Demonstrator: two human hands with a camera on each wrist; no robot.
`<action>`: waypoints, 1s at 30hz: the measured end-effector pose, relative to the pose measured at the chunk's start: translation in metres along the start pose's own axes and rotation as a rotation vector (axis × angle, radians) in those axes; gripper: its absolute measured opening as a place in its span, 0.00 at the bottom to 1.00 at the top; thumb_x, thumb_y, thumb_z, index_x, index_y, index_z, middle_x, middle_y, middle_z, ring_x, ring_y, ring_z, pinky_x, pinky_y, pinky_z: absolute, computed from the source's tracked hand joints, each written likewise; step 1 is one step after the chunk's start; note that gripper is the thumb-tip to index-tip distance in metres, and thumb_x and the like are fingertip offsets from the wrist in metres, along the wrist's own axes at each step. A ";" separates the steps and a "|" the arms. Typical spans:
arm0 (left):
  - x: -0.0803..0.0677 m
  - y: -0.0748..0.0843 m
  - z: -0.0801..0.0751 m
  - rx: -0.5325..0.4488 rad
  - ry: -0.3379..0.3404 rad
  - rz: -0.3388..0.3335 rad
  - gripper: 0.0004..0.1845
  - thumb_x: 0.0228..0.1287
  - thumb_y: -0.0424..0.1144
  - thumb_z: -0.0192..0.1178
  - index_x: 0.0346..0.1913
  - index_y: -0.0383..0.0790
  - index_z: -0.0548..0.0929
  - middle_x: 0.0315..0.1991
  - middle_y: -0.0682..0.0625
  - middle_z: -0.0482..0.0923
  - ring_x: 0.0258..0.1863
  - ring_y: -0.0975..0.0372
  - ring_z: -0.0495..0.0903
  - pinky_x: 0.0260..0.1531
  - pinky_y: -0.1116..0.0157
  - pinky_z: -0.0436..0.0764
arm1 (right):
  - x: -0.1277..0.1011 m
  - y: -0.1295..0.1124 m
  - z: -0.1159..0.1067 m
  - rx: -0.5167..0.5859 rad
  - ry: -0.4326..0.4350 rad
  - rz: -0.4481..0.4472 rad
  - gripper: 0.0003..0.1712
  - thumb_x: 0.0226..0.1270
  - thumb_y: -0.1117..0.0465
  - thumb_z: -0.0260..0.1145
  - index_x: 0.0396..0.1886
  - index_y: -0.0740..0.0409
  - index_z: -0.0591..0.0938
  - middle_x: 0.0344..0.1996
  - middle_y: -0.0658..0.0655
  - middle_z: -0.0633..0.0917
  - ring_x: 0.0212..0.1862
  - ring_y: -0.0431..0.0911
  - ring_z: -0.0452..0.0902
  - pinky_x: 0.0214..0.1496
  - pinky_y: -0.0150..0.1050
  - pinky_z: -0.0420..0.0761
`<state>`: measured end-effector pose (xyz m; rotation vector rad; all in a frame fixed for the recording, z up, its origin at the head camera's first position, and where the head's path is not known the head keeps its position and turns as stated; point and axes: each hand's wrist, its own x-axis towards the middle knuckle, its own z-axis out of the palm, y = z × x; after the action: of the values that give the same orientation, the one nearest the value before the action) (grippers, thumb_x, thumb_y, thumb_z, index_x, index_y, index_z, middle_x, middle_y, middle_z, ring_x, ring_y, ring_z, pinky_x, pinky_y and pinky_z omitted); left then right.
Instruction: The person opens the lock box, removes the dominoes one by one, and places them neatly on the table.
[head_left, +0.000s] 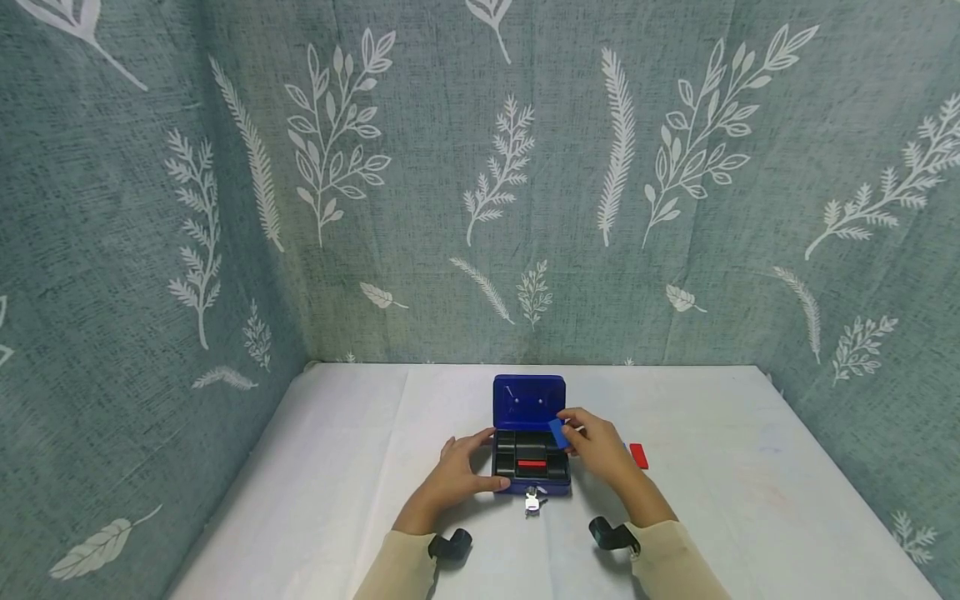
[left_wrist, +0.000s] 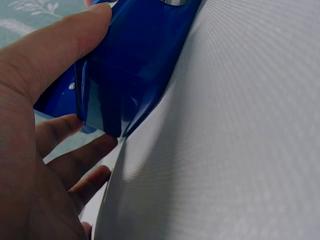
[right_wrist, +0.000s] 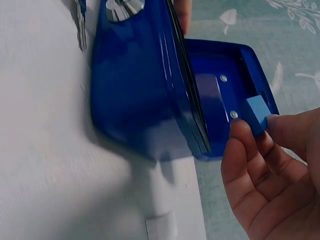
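Note:
A dark blue cash box [head_left: 501,489] stands on the white table with its lid [head_left: 528,396] raised. In its black compartment tray [head_left: 505,458] lies a red block [head_left: 532,463]. My left hand [head_left: 461,471] grips the box's left side, thumb at the front corner and fingers toward the back; in the left wrist view the thumb [left_wrist: 75,37] lies over the upper edge. My right hand [head_left: 596,442] pinches a blue rectangular block [right_wrist: 256,114] between thumb and fingers, over the tray's right rear in the head view.
A key set [head_left: 532,503] hangs at the front lock. Another red block [head_left: 638,456] lies on the table right of the box, beside my right wrist. Patterned green cloth [head_left: 420,308] walls the back and sides.

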<state>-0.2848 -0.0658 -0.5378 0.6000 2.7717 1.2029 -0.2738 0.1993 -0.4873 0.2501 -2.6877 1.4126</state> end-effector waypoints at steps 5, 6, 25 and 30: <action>0.000 0.000 0.000 -0.008 0.002 0.004 0.52 0.43 0.64 0.72 0.72 0.47 0.67 0.65 0.48 0.72 0.69 0.50 0.62 0.71 0.45 0.40 | 0.000 0.003 -0.008 -0.013 0.011 0.007 0.15 0.72 0.67 0.59 0.56 0.58 0.79 0.38 0.55 0.81 0.31 0.44 0.81 0.34 0.38 0.84; 0.000 0.000 -0.001 -0.007 0.002 0.006 0.52 0.43 0.64 0.72 0.72 0.47 0.67 0.65 0.48 0.72 0.69 0.50 0.62 0.72 0.45 0.40 | 0.000 0.005 -0.009 -0.014 0.015 0.007 0.15 0.72 0.67 0.59 0.56 0.59 0.79 0.37 0.55 0.81 0.31 0.43 0.81 0.34 0.39 0.84; 0.002 -0.001 -0.001 0.006 -0.009 0.028 0.52 0.43 0.65 0.71 0.72 0.47 0.66 0.65 0.49 0.72 0.69 0.51 0.63 0.71 0.44 0.40 | -0.006 0.024 -0.036 -0.043 0.029 0.045 0.15 0.73 0.67 0.57 0.56 0.62 0.78 0.41 0.60 0.82 0.34 0.46 0.83 0.35 0.40 0.85; 0.001 0.000 -0.002 0.008 -0.009 0.031 0.52 0.44 0.64 0.71 0.72 0.47 0.66 0.65 0.49 0.72 0.69 0.51 0.63 0.71 0.45 0.39 | -0.008 0.029 -0.042 -0.079 0.033 0.048 0.15 0.72 0.67 0.57 0.56 0.62 0.78 0.41 0.60 0.82 0.35 0.46 0.82 0.34 0.40 0.84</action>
<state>-0.2864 -0.0670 -0.5367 0.6504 2.7706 1.1928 -0.2712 0.2512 -0.4886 0.1554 -2.7331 1.3067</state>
